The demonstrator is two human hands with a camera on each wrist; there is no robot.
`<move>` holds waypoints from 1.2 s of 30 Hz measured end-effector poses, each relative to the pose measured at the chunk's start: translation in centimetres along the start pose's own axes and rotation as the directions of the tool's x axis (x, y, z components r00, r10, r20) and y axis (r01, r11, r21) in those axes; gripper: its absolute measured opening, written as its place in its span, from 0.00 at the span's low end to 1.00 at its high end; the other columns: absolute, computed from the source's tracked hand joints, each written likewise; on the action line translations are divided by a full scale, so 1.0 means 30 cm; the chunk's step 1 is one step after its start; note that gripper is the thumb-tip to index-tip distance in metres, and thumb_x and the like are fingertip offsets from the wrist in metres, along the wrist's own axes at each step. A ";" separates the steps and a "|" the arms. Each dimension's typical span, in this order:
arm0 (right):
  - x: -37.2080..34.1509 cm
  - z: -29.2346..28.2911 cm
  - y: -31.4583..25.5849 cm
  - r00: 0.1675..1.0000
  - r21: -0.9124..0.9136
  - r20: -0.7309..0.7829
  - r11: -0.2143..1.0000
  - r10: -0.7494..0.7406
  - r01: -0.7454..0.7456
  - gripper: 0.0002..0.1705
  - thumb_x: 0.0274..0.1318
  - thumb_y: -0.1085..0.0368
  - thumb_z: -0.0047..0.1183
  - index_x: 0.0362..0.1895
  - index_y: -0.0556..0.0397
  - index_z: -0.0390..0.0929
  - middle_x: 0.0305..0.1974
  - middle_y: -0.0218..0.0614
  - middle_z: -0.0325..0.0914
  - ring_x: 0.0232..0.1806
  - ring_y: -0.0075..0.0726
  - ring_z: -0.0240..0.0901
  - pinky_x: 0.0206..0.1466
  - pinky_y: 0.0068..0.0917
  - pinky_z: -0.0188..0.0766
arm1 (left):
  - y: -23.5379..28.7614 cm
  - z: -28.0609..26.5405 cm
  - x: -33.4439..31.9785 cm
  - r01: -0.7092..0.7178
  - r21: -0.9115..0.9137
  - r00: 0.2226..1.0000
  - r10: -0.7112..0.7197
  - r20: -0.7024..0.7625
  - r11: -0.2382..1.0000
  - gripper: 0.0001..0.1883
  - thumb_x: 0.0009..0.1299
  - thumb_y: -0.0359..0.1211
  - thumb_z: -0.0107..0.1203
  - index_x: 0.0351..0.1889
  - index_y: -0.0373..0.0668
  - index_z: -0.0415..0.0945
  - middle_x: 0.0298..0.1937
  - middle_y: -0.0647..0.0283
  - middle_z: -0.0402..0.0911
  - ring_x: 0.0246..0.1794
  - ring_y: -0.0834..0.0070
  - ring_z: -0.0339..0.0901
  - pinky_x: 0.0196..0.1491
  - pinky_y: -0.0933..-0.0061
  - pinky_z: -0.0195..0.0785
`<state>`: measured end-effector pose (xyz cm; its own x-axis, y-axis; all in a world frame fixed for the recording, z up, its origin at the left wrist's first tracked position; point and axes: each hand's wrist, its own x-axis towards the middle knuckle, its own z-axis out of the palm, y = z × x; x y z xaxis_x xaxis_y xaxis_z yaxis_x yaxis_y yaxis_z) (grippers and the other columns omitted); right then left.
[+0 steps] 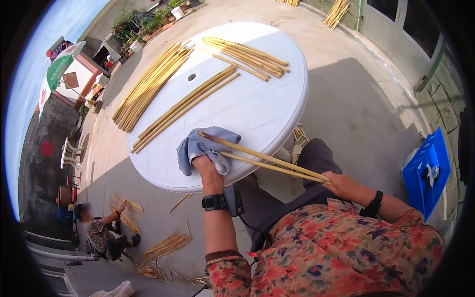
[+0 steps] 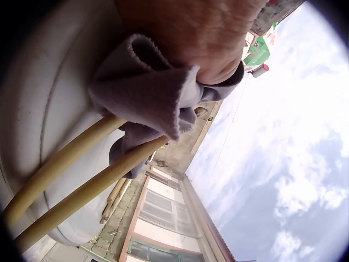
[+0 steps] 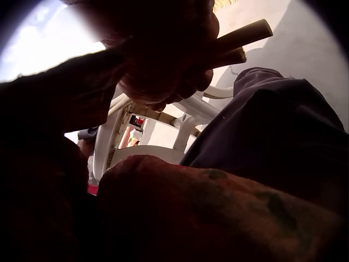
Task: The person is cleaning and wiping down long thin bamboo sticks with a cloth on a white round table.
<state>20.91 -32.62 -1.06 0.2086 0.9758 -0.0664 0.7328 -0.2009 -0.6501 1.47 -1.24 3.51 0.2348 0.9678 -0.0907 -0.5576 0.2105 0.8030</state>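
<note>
My right hand (image 1: 342,184) grips two yellow bamboo sticks (image 1: 277,164) near one end. In the right wrist view their cut ends (image 3: 256,34) stick out past the fingers of the right hand (image 3: 169,54), which is in deep shadow. My left hand (image 1: 205,167) holds a bunched grey-blue cloth (image 1: 185,148) over the near part of the white table. The far ends of both sticks meet this cloth; one has a brown tip lying across it in the head view. In the left wrist view the cloth (image 2: 136,87) hides the left fingertips.
On the round white table (image 1: 222,111) lie a large bundle of sticks (image 1: 153,84), a smaller bundle (image 1: 250,57) and a few sticks (image 1: 185,106) nearer me. A blue bin (image 1: 426,171) stands at right. Another person (image 1: 106,230) sits low at left beside stick piles (image 1: 166,246).
</note>
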 end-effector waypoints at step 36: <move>0.477 -0.016 -0.408 0.820 0.670 0.560 0.648 -0.120 -0.363 0.19 0.61 0.54 0.36 0.49 0.54 0.60 0.22 0.31 0.65 0.11 0.12 0.51 0.11 0.12 0.51 | -0.003 -0.034 0.052 -0.039 -0.072 0.987 0.050 0.152 0.997 0.10 0.63 0.32 0.52 0.41 0.42 0.69 0.37 0.68 0.72 0.37 0.79 0.70 0.43 0.78 0.68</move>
<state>15.23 -16.24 6.30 -0.2800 0.8725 -0.4004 -0.0349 -0.4261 -0.9040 1.07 0.40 2.71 0.3253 0.9448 0.0399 -0.6218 0.1820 0.7617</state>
